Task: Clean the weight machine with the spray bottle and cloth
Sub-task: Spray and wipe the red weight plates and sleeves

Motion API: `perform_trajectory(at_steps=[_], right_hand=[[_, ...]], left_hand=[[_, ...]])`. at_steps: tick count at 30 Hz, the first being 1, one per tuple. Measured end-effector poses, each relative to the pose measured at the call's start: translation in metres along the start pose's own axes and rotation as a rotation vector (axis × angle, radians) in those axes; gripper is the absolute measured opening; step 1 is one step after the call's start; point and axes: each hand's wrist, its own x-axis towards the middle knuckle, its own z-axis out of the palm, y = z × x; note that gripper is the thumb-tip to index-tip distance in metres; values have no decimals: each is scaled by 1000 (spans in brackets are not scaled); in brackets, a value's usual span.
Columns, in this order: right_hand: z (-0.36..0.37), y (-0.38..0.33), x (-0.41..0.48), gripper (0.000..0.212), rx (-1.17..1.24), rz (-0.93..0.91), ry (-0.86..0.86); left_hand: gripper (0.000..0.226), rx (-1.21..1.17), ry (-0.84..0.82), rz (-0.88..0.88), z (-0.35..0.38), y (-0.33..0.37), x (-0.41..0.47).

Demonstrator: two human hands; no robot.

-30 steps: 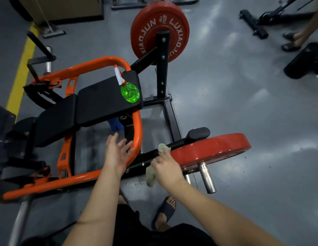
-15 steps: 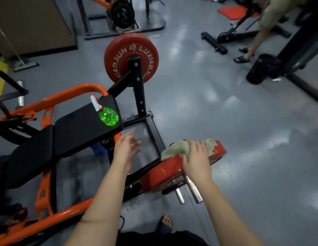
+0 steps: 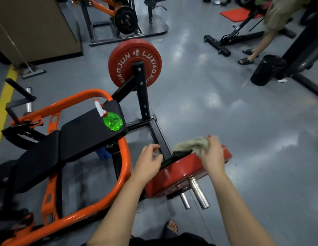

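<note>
Right hand (image 3: pixel 211 156) clutches cloth (image 3: pixel 190 143) atop red plate (image 3: pixel 179 176); left hand (image 3: pixel 149 162) loosely curled, empty.

Glossy grey floor (image 3: pixel 225 112) reflecting overhead light; a yellow painted stripe (image 3: pixel 4 103) runs along the left, a tan panel wall (image 3: pixel 30 23) stands behind, and a flat red mat (image 3: pixel 238 14) lies far off.

two red plates (image 3: pixel 179 173), one under the right hand (image 3: pixel 212 155), the far plate (image 3: pixel 119 64) beyond it; one cloth (image 3: pixel 192 143); one spray bottle (image 3: pixel 112 121) beyond the left hand (image 3: pixel 148 163); two steel pegs (image 3: pixel 199 196).
</note>
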Motion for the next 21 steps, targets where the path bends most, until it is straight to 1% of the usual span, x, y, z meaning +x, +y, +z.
perform_trajectory(at_steps=[1,2,3,5,6,8,10,11,12,14,16,19,21], right_hand=[[-5,6,4,44,36,78,69],[-7,9,7,50,57,133,115],[-8,9,7,57,62,150,137],[-6,6,5,67,12,94,141],[-5,5,4,64,-6,56,128],[-4,6,0,46,-16,-11,65],[-8,12,-9,36,-19,-87,-22],[-13,16,-13,34,-5,-129,-58],[-19,20,-16,32,24,-157,-80],[-29,23,-21,31,102,-169,-116],[-36,23,-23,32,162,-157,-149],[-36,17,-14,35,149,-117,-155],[-36,12,0,26,144,-37,-123]], left_hand=[[25,68,7,65,2,-3,-5],[35,156,14,146,4,-1,-9],[48,208,4,219,6,3,-10],[74,262,-99,251,12,21,-10],[85,286,-160,252,16,31,-9],[106,399,-260,245,26,45,-8],[122,523,-380,160,40,47,-5],[124,548,-423,107,47,44,-5],[119,543,-426,65,56,41,-7],[97,502,-322,22,69,29,-12],[84,491,-240,13,77,23,-13],[77,569,-294,-13,77,27,-5],[75,610,-334,-44,78,36,-2]])
